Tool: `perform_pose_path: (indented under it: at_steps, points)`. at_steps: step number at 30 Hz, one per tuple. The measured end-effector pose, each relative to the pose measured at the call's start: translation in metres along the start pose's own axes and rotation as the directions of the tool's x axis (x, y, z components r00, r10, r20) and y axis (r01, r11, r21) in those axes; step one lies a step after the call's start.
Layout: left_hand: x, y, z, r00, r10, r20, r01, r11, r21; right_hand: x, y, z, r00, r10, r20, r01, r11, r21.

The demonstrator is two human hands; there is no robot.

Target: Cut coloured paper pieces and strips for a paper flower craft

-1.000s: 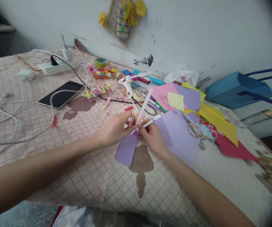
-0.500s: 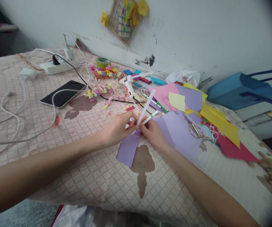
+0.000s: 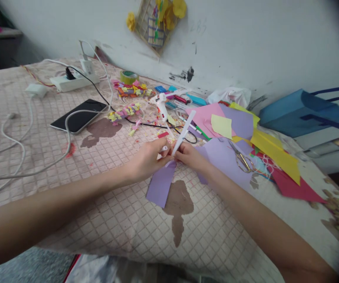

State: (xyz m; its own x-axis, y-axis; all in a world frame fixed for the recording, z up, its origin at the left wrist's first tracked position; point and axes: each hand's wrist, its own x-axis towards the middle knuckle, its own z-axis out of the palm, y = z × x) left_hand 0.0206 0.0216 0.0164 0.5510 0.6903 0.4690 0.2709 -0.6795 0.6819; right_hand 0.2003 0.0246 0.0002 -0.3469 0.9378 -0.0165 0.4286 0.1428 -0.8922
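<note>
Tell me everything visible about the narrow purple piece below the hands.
The purple piece is a plain, straight-edged strip that looks like paper or thin card. It slants over the diamond-patterned cloth, its near end uncovered and its right edge beside a brown patch. The far end runs up to the left hand and right hand, which partly hide it; whether they grip it, I cannot tell.

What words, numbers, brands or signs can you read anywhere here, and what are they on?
"28" and a third, unclear digit, perhaps 3 or 5: faint writing on the wall.
Glue gun: small marks, too small to read.
Nothing else readable; I can make out no brand names.
</note>
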Motion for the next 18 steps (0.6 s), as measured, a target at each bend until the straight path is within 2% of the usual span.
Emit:
perform_pose_path:
  at_steps: [7, 18]
  points:
    - [0.0000, -0.0025, 0.0015, 1.000, -0.001, -0.006, 0.001, 1.000, -0.008, 0.0036, 0.0015, -0.0026, 0.998, -0.005, 0.057, 0.002, 0.999, 0.041]
    - [0.0001, -0.0058, 0.0040, 1.000, 0.000, -0.016, 0.000, 1.000, -0.017, 0.0043, 0.0023, -0.0030, 0.997, 0.014, 0.078, -0.018, 0.999, 0.042]
